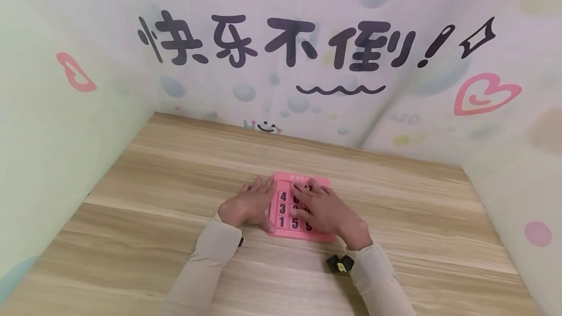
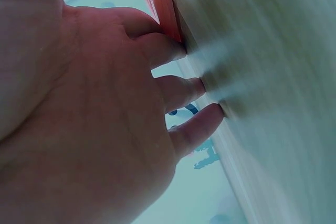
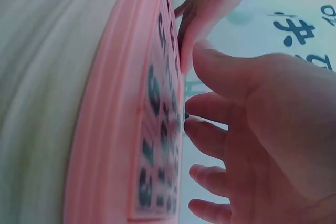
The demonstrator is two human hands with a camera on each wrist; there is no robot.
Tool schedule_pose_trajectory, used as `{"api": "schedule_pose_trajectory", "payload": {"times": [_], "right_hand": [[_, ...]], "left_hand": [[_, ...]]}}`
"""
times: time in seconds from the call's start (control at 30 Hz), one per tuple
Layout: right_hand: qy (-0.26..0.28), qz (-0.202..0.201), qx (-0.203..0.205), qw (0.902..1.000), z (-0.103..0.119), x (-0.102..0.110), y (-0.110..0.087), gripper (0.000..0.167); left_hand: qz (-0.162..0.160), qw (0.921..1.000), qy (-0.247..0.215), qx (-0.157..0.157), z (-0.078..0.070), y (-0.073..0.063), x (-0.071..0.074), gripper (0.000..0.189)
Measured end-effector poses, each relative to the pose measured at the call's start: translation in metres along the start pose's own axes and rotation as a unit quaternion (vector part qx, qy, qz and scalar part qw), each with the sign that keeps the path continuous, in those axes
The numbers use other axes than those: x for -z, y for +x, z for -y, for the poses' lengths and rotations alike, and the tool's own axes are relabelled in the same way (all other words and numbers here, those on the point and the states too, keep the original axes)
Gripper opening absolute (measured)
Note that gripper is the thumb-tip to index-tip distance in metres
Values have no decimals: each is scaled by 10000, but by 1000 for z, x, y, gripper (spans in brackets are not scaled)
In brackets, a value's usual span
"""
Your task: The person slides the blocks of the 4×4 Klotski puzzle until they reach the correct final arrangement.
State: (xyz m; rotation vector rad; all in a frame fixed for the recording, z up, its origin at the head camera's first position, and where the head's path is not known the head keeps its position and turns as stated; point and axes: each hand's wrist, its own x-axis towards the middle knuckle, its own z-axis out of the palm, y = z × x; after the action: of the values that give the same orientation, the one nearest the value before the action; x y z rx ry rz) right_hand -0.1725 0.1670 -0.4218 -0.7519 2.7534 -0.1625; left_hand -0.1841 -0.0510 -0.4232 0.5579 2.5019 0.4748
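Observation:
A pink sliding number puzzle (image 1: 303, 234) lies flat on the wooden table, with black numerals on its tiles and a gap at its far left corner. My left hand (image 1: 250, 205) rests along its left side, the thumb by the near left corner. In the left wrist view the left fingertips (image 2: 198, 85) come down on the table beside the puzzle's edge (image 2: 164, 6). Over the tiles, my right hand (image 1: 327, 208) spreads its fingers and covers much of the right half. The right wrist view shows its fingertips (image 3: 195, 124) close over the numbered face (image 3: 153, 90).
The wood-grain table (image 1: 175, 174) runs back to a printed cloth (image 1: 246, 77) with large dark characters. Pale walls stand at the left (image 1: 52, 135) and right. A small black device (image 1: 340, 263) sits at the right wrist.

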Motion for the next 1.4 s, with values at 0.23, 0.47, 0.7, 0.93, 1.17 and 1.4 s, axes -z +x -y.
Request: {"api": "schedule_pose_trajectory", "payload": {"times": [0.23, 0.47, 0.7, 0.93, 1.17, 1.4], "right_hand": [[-237, 114, 288, 9992, 20, 0, -4, 61], [-488, 171, 303, 9982, 29, -1, -4, 60], [-375, 173, 239, 9989, 30, -3, -2, 60], [-358, 167, 230, 9990, 27, -2, 1, 60], [-377, 218, 191, 9989, 23, -1, 6, 60], [-311, 310, 46, 9990, 21, 0, 11, 63]], "left_hand": [[9, 10000, -12, 23, 0, 0, 0, 117], [-5, 10000, 12, 34, 1, 0, -1, 118], [-8, 10000, 12, 40, 3, 1, -1, 118], [-8, 10000, -22, 37, 2, 1, -1, 118], [1, 10000, 47, 63, 2, 2, -1, 118], [-30, 10000, 34, 29, 1, 1, -1, 116]]}}
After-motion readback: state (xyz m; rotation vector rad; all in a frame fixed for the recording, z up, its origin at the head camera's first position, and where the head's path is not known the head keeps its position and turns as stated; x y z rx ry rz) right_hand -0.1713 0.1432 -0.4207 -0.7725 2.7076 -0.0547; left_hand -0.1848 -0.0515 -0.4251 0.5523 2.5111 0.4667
